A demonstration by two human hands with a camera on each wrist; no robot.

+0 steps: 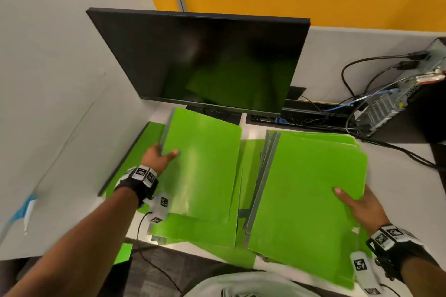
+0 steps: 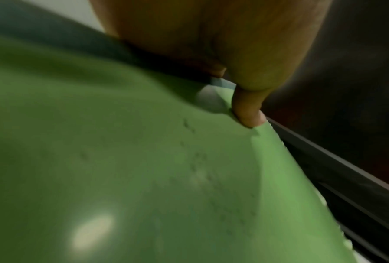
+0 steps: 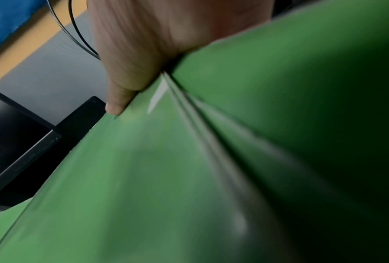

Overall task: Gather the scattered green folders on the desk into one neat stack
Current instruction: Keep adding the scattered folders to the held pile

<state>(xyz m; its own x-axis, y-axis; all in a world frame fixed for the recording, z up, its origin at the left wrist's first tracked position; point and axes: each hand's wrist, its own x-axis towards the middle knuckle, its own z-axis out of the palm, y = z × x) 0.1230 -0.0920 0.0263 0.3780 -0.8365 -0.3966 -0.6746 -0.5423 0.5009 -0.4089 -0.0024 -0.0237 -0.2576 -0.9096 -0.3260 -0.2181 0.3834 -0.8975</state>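
Pinching one green folder (image 1: 202, 166) by its left edge, the left hand (image 1: 160, 157) lifts it off the counter (image 1: 398, 176); the right hand (image 1: 362, 205) grips the fanned pile (image 1: 306, 200). Best to carry it across flat, match the spines, then square the edges.

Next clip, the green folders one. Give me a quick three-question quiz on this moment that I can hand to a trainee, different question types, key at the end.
1. True or false: the left hand holds a green folder by its left edge, thumb on top.
2. Multiple choice: the right hand grips
A. one cable
B. the fanned bundle of folders
C. the monitor
3. Fill in: behind the folders stands a dark ____, its screen off.

Key: 1 true; 2 B; 3 monitor.
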